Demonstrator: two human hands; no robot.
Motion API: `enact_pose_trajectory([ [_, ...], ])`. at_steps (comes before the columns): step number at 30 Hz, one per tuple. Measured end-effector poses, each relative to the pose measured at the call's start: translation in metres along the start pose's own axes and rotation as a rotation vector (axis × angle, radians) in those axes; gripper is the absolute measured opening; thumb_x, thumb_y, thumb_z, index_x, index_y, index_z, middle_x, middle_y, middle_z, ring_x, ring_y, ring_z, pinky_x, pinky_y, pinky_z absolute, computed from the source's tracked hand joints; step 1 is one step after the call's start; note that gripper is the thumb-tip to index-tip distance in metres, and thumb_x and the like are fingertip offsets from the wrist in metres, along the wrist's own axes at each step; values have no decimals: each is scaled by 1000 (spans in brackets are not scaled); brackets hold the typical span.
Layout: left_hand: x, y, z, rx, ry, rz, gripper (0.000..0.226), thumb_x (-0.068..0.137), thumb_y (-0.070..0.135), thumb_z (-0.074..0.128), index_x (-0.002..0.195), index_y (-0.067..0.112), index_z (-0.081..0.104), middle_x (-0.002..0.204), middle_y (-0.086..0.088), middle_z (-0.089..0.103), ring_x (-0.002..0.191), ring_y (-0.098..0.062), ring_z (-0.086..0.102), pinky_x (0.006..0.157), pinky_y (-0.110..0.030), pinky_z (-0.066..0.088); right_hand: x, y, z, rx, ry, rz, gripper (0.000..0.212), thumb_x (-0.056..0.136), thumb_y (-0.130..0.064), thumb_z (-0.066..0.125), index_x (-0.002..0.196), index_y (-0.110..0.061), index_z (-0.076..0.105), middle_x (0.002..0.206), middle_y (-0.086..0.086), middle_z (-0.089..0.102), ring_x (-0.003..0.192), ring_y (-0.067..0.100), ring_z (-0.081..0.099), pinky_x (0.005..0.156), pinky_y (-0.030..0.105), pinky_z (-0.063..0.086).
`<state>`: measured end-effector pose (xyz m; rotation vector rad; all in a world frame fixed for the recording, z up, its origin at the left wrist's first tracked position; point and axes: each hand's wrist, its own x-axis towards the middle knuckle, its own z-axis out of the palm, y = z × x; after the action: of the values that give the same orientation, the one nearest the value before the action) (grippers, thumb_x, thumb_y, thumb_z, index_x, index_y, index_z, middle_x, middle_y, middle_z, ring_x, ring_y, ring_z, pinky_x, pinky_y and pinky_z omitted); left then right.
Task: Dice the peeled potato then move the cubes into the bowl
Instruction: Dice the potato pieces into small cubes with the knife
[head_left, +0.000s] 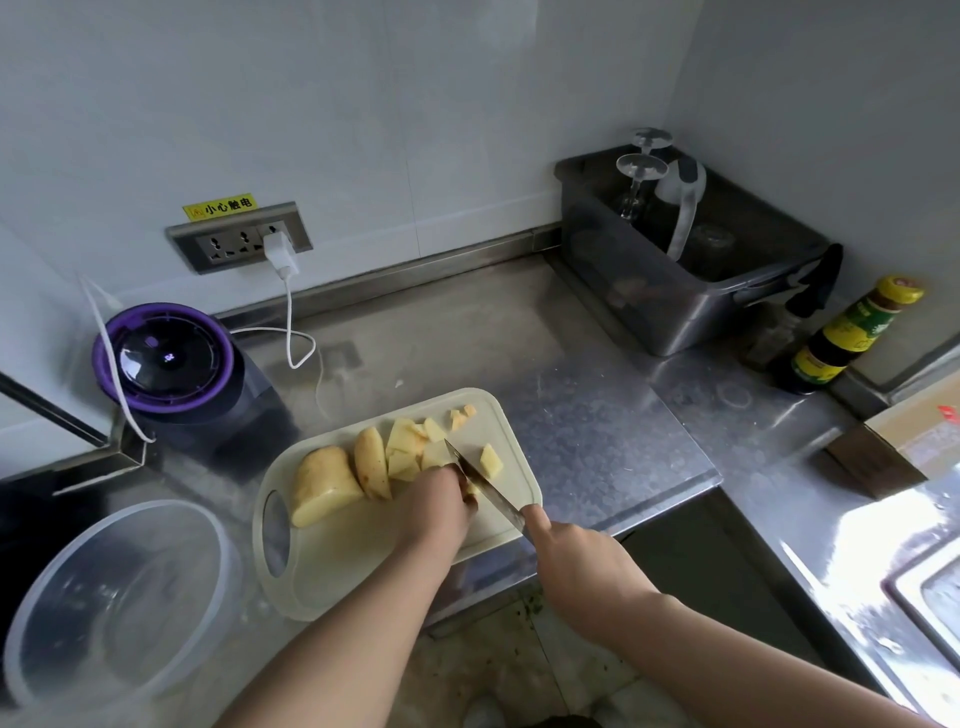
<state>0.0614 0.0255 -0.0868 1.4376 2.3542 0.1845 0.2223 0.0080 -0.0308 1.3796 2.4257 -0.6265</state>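
the bowl (47, 597) is waiting at near left. the right hand (576, 561) is gripping the knife (483, 480) beside the left hand (439, 499), which is clamping a potato piece (371, 462) with curled fingers (460, 480) on the cutting board (363, 561). keeping them tucked is looking wise. cubes (491, 460) are lying beyond.

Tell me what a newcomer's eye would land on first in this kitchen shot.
The pale cutting board at the counter's front edge: a half-diced potato lies on it, the left hand holding the chunks while the right hand grips a knife among them. Then the clear bowl at lower left, and the purple-lidded appliance behind it by the wall.
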Motion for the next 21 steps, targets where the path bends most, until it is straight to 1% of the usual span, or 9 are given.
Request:
enact_pose_trajectory([
  [4,0,1,0,19,2,-6,19,91,29,61,105,17,68,105,-2,70,100,-22,65,73,-25,44,-2,-1,-3,-9,8,11,53,93,3,41,138,-19,26,72,2,42,52,14,37,44,24,28],
  [12,1,0,2,20,-12,-5,21,91,29,62,105,16,69,103,-2,70,97,-21,66,72,-25,45,1,0,-1,41,-9,7,56,95,0,45,143,-20,23,74,2,44,56,12,42,48,23,34],
  [15,3,1,2,27,-24,-13,21,91,28,62,105,15,68,104,-4,70,98,-23,66,74,-26,47,2,-1,-1,52,-35,16,55,95,1,45,141,-19,24,73,2,42,55,11,39,47,22,32],
  [17,3,1,1,42,-20,-8,19,91,25,60,105,14,67,105,-4,69,99,-24,65,75,-27,47,3,-1,-1,47,-60,24,54,95,1,43,142,-17,23,73,2,41,55,11,38,46,21,31],
  [21,2,0,2,57,7,11,18,92,16,56,108,12,64,108,-5,67,101,-24,64,74,-26,46,3,-5,2,38,-118,65,61,97,-1,40,150,-19,15,74,1,41,56,9,39,44,21,29],
])
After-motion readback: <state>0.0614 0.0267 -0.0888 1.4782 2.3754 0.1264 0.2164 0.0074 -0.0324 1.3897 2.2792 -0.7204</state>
